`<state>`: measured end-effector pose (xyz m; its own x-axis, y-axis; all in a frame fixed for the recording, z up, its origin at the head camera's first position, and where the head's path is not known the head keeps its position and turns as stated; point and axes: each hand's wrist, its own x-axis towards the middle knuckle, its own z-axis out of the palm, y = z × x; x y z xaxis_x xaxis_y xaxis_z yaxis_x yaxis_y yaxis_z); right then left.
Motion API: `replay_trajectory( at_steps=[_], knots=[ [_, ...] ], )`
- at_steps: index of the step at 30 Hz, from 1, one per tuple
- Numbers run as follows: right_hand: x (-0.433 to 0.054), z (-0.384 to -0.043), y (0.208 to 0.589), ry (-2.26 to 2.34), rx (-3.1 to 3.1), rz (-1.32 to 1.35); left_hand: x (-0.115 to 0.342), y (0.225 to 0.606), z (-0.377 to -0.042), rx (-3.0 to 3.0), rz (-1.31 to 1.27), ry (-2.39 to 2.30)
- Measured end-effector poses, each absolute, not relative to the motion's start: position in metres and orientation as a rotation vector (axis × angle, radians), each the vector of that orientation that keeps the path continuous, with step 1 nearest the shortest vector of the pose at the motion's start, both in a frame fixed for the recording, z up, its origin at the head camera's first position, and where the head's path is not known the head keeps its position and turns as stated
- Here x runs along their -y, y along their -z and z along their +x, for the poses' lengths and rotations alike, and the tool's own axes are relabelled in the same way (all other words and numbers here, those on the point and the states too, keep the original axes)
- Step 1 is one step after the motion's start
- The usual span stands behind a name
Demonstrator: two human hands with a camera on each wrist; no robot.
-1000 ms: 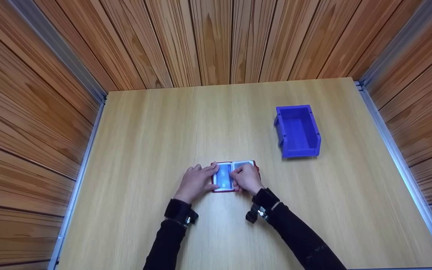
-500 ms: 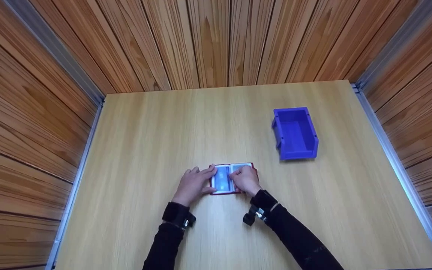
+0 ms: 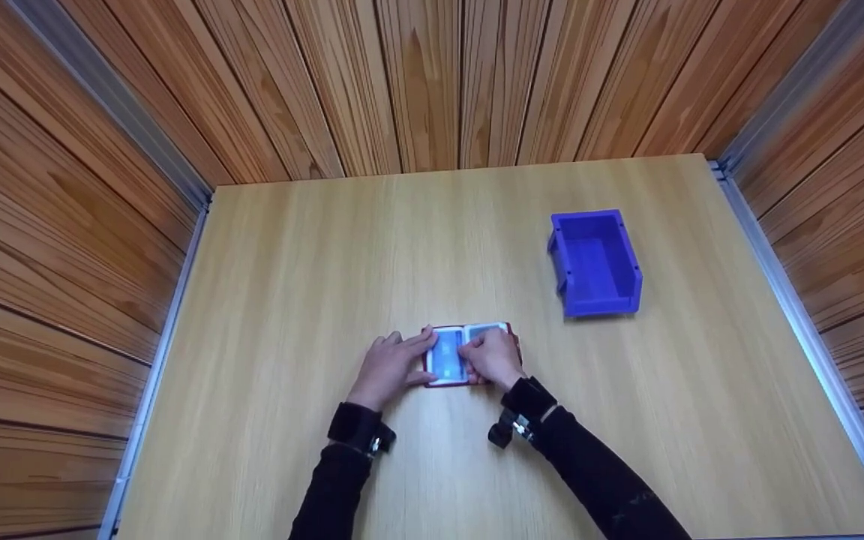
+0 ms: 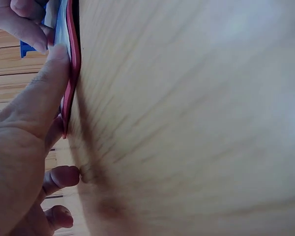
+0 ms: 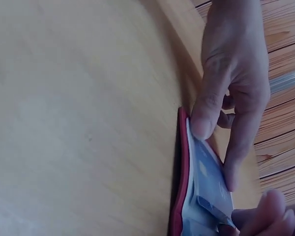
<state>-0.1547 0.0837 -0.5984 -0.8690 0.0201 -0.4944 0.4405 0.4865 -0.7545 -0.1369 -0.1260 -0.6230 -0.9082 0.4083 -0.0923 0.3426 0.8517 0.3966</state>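
An open card holder (image 5: 184, 167) with a red cover and pale sleeves lies on the table. A blue card (image 5: 212, 181) lies in its left half, with small light markings. My left hand (image 3: 387, 367) keeps that half down, thumb on the near side and index finger on the far side; its other fingers rest off the holder. Over the right half, my right hand (image 3: 493, 358) pinches the card's inner edge between thumb and curled fingers. The left wrist view shows the left thumb (image 4: 56, 73) pressing the holder's edge. The right palm covers much of the right half.
A blue plastic bin (image 3: 597, 262) stands at the back right of the wooden table (image 3: 312, 262). Wood-plank walls (image 3: 424, 90) rise behind and at both sides, with metal rails (image 3: 151, 375) along the table's side edges.
The view shifts slightly with the head. Both hands stay at the card holder, with almost no visible movement of the fingers or the card.
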Motion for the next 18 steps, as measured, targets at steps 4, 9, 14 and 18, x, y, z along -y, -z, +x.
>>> replay_trajectory(
  at_steps=[4,9,14,18],
  knots=[
    [-0.0818,-0.1551,0.6004,1.406,-2.267,0.405,0.1267,0.6233,-0.1371,-2.848,0.587,-0.566],
    [-0.0826,-0.1553,0.6019,1.422,-2.272,0.423,0.1262,0.6231,-0.1375,-2.820,0.572,-0.591],
    [-0.0861,-0.1565,0.6014,1.424,-2.252,0.450,0.1257,0.6237,-0.1381,-2.827,0.564,-0.603],
    [-0.0891,-0.1573,0.6008,1.415,-2.235,0.451,0.1258,0.6245,-0.1380,-2.822,0.552,-0.619]
  ],
)
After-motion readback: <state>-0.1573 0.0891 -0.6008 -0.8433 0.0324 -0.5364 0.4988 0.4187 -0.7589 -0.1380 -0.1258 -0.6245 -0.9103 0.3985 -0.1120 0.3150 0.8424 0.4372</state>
